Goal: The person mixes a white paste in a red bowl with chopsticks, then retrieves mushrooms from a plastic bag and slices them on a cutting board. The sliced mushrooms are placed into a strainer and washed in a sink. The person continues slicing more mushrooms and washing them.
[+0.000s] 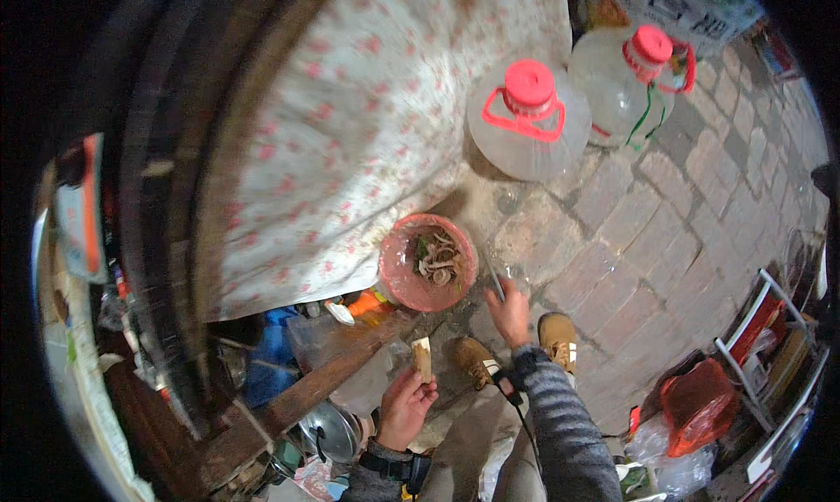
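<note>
In my left hand is a short tan piece, perhaps a root or wood; its upper end is paler, and what it is exactly I cannot tell. My right hand grips a thin metal tool, which looks like a knife, its blade pointing up and away from me. Just left of that blade, a pink plastic bowl sits on the paving. Curled pale peelings and some green bits lie inside the bowl. Neither hand touches it.
A floral cloth hangs on the left, beside two large red-capped bottles. A wooden beam runs near my left hand, with a shiny metal pot lid below. Bags and a metal frame stand right.
</note>
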Available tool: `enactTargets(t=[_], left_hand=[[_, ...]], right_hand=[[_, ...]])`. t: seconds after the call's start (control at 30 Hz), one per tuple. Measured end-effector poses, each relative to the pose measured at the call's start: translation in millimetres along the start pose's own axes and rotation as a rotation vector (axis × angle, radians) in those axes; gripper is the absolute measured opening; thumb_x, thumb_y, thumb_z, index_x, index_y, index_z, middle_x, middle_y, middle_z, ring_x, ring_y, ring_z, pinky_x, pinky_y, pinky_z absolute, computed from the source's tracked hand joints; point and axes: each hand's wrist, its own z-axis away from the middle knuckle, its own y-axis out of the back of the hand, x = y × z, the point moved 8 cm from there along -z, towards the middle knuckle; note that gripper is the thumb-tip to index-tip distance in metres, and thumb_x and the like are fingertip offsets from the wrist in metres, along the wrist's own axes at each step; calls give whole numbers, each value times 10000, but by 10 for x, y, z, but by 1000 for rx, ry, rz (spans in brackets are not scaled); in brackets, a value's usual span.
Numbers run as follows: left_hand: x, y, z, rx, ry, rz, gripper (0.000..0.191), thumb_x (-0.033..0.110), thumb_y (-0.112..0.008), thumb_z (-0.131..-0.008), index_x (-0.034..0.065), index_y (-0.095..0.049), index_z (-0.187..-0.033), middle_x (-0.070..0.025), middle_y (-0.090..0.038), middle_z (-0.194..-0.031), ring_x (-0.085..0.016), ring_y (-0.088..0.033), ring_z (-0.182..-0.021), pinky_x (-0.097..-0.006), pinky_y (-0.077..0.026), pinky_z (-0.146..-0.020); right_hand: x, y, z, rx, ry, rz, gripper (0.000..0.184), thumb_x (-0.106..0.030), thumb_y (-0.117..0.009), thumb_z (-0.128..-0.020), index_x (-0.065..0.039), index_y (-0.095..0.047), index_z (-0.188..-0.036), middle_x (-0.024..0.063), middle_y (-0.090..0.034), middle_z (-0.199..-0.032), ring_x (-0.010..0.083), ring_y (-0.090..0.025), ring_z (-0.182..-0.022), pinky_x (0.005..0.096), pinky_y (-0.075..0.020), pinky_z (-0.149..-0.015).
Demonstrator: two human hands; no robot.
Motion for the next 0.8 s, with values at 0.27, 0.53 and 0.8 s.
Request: enactTargets(t=[0.27, 0.53, 0.8], left_hand=[[-77, 37, -695, 38, -21, -191, 248, 120, -609, -953, 5, -568, -1169, -97, -631, -1031, -180, -611, -906, -317, -501, -832], [-487, -498, -1025, -107, -39, -419, 251, 72, -614, -948, -19, -558, -1176, -91, -641, -1033, -151, -629, -869, -291, -526, -772], [-1316, -1098, -1233, -282, 117, -439, 285, 116, -580, -978, -10, -557, -1232, -102, -655, -1072, -160, -633, -910, -305, -529, -811]], right_hand=[[314, -799, -315, -4, -75, -263, 313, -187, -669, -842, 4, -606, -1083, 258, -671, -884, 453, -642, -812, 487, -507, -699], [1296, 804, 144, 217, -223, -387, 188, -73, -619, -890, 54, -627, -1028, 71, -669, -823, 105, -561, -739, 312, -496, -664], [1556, 1862, 498, 311, -222, 20, 183, -154, -640, -943, 13, -624, -1017, 23, -612, -752, 75, -519, -688, 263, -450, -626]])
